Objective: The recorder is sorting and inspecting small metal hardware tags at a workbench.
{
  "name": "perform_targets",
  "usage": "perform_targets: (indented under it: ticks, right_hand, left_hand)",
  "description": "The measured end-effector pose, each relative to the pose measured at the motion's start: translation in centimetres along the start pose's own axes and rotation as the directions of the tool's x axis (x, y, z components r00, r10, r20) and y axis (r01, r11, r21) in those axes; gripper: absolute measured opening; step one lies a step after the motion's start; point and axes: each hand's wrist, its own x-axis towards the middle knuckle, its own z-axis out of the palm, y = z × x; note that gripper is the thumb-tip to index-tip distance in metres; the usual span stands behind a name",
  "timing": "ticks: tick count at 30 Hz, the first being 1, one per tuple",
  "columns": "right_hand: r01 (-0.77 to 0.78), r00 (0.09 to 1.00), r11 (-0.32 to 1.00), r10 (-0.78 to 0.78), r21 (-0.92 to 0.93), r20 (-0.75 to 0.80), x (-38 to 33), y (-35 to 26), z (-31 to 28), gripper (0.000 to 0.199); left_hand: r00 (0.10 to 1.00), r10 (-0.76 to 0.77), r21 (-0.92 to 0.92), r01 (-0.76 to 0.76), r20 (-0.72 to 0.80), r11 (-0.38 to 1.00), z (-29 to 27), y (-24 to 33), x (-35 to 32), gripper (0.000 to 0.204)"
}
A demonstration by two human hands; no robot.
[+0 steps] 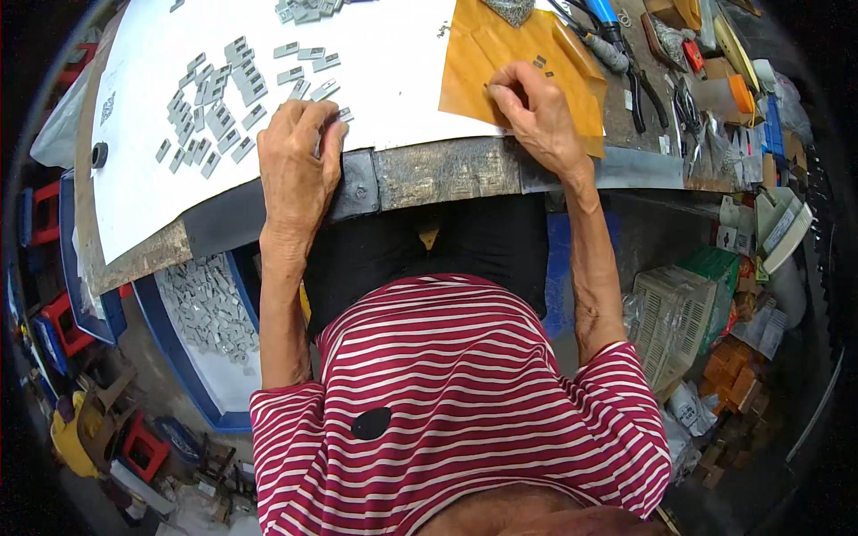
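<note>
We note small flat grey rectangular pieces [218, 119] with dark insets, scattered toward the bench's [442, 170] left edge. Left hand [295, 156] curled beside them, grip hidden; we cannot tell. Right hand [545, 116] pinched closed over translucent amber sheet [474, 54].

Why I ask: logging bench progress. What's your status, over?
Left hand at grey pieces, hold unclear. Right hand over amber sheet, apparently pinching a tiny dark bit. Pliers right of sheet, apart from both hands.
</note>
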Motion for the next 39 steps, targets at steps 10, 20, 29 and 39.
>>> perform_targets:
  ticks: [10, 20, 29, 39]
  right_hand:
    - [-0.397, 0.905, 0.123, 0.217, 0.909, 0.366, 0.4, 0.7, -1.3, 0.012]
    - [-0.456, 0.832, -0.506, 0.049, 0.732, 0.552, 0.6, 0.3, -0.2, 0.009]
    - [-0.481, 0.839, -0.451, 0.014, 0.752, 0.544, 0.6, 0.7, 0.0, 0.017]
    - [-0.503, 0.843, -0.272, 0.055, 0.820, 0.535, 0.6, 0.6, -0.2, 0.017]
  left_hand:
    - [0.993, 0.031, -0.044, -0.036, -0.111, 0.998, 0.0, 0.7, 0.3, 0.019]
    - [0.988, 0.139, -0.410, -0.154, -0.066, 0.899, 1.4, 5.3, 4.4, 0.012]
    - [0.991, 0.099, -0.515, -0.041, 0.087, 0.856, 4.7, 6.2, 6.3, 0.015]
    - [0.985, 0.114, -0.622, -0.010, 0.128, 0.783, 5.0, 6.3, 6.4, 0.009]
